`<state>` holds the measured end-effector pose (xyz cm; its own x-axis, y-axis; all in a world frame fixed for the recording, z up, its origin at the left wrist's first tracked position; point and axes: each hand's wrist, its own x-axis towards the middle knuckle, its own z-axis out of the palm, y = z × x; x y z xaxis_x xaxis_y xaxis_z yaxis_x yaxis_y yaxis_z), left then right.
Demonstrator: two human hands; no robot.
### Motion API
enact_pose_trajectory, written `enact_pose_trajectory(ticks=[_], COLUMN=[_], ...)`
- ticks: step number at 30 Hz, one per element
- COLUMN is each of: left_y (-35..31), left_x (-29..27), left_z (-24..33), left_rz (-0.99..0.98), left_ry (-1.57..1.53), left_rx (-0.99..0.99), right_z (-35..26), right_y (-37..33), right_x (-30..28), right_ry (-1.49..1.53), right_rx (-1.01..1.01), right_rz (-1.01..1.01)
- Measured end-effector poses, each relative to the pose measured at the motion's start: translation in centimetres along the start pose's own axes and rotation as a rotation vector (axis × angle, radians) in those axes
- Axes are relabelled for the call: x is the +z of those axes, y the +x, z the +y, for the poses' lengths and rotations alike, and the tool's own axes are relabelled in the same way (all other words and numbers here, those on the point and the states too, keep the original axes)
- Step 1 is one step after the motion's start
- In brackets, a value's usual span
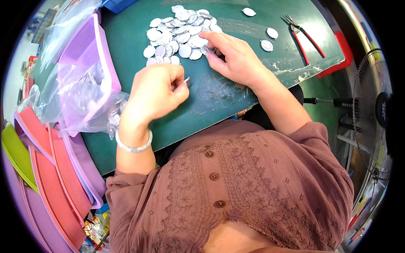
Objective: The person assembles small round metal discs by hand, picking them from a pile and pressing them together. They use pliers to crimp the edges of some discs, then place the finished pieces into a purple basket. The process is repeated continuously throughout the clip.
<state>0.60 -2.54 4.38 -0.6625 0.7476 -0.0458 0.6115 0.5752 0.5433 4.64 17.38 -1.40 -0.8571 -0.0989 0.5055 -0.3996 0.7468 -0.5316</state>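
Observation:
A heap of flat silver pendants (182, 38), round to oval with tiny loops, lies at the far middle of the green table. My left hand (155, 90) is closed just in front of it, thumb and forefinger pinching a small silver piece (187, 79) whose kind is mostly hidden. At the heap's right edge is my right hand (238, 57). Its forefinger reaches onto the pendants, while the thumb and bent fingers close on a shiny pendant (206, 49), partly hidden by them. Three single pendants (266, 45) lie apart to the right.
Red-handled pliers (304, 40) lie open on the table's right side. A lilac plastic basket (110, 63) with clear bags (80, 90) stands on the left. Stacked pink, purple and green baskets (55, 181) fill the lower left. A fan (371, 109) stands beyond the right edge.

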Motion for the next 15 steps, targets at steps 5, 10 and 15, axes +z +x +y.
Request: enact_pose_trajectory(ticks=[5,10,15], left_y=[-0.7,0.1,0.3], left_x=[0.7,0.1,0.9], left_z=[0.5,-0.4,-2.6], left_rz=[-0.088,-0.278,-0.197], left_ry=[0.278,0.000,-0.323], left_rx=[0.102,-0.050,0.016], right_z=[0.4,0.6,1.2], right_y=[0.0,0.0,0.1], right_x=[0.4,0.0,0.2], right_ry=[-0.001,0.112,0.435], right_rx=[0.028,0.126,0.254], right_rz=[0.093,0.097,0.114])
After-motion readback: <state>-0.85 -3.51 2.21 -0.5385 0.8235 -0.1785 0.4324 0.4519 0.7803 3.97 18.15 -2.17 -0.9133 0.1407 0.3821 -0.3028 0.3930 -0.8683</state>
